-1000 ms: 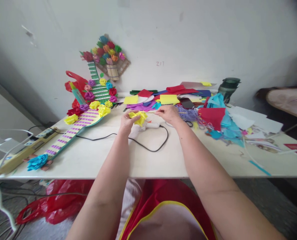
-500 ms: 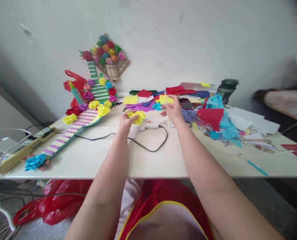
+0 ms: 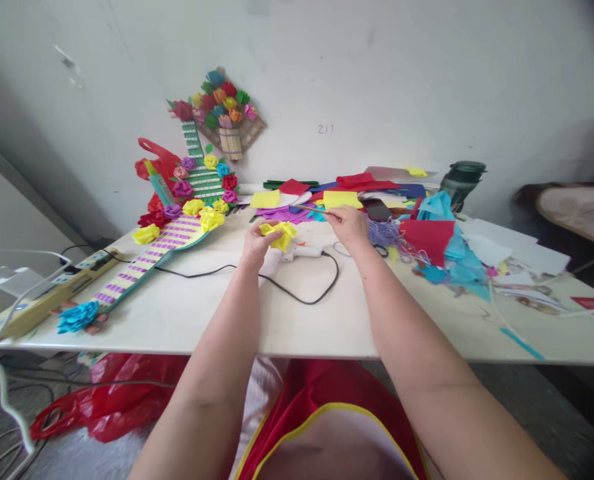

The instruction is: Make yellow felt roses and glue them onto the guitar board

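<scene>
My left hand is closed on a yellow paper flower, held a little above the table. In my right hand is a thin wooden stick, gripped near one end, its other end pointing left above the flower. Flower and stick are apart. Below the flower lies a white glue gun, partly hidden, its black cord looping over the table. To the left rests a guitar-shaped craft with purple strips and yellow paper flowers.
Colored paper sheets are piled along the wall. Blue and red paper scraps lie at the right, with a dark green bottle behind. A power strip runs along the left edge. A red plastic bag is under the table.
The stick has turned from nearly upright to nearly level, pointing left, and my right hand's fingers have closed around it. My left hand still holds the flower. The view has shifted slightly.
</scene>
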Demonstrator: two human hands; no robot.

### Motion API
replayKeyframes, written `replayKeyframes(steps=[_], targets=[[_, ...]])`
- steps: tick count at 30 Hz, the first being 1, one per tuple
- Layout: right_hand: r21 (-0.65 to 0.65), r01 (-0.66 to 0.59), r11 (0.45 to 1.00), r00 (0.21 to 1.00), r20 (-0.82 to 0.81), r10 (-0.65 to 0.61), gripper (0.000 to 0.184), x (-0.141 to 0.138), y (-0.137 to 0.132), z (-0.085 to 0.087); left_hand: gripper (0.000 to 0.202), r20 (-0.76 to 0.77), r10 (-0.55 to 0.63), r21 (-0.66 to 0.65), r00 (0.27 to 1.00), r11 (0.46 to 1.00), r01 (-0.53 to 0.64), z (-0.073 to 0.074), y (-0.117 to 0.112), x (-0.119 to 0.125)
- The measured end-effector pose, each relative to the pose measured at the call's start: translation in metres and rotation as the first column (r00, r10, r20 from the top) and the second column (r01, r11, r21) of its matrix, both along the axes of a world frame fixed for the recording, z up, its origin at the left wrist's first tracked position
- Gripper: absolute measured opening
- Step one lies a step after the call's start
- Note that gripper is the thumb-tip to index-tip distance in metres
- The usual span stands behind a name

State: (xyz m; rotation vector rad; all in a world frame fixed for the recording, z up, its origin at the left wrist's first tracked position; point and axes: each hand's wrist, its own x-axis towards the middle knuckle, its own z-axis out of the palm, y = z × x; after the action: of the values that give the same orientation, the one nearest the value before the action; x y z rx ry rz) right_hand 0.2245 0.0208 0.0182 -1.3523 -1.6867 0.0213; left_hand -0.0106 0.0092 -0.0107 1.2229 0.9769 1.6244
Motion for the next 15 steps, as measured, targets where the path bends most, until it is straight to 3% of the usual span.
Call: replayKeyframes(steps=[2,4,9,15], targets=[[0.089,-0.015,0.996,0.996,0.085,0.007,0.02,-0.001,0.0,0.002,0.054,-0.01,-0.007,0.008,1.0,1.0,0.008,0.0,0.0,0.0],[0.102,-0.1,0.99,0.992,0.09,0.091,0.02,-0.004,0.001,0.002,0.053,-0.018,-0.015,0.011,1.0,1.0,0.015,0.0,0.0,0.0],[-0.061,-0.346,0.936,0.935,-0.106,0.338,0.037,-0.014,0.005,-0.002,0.051,-0.009,-0.022,0.007,1.0,1.0,0.022,0.0,-0.001,0.0],[-0.076,-0.433,0.898,0.884,-0.229,0.407,0.033,-0.015,0.002,-0.001,0.049,-0.023,-0.027,0.009,0.999,1.0,0.028,0.0,-0.001,0.0]])
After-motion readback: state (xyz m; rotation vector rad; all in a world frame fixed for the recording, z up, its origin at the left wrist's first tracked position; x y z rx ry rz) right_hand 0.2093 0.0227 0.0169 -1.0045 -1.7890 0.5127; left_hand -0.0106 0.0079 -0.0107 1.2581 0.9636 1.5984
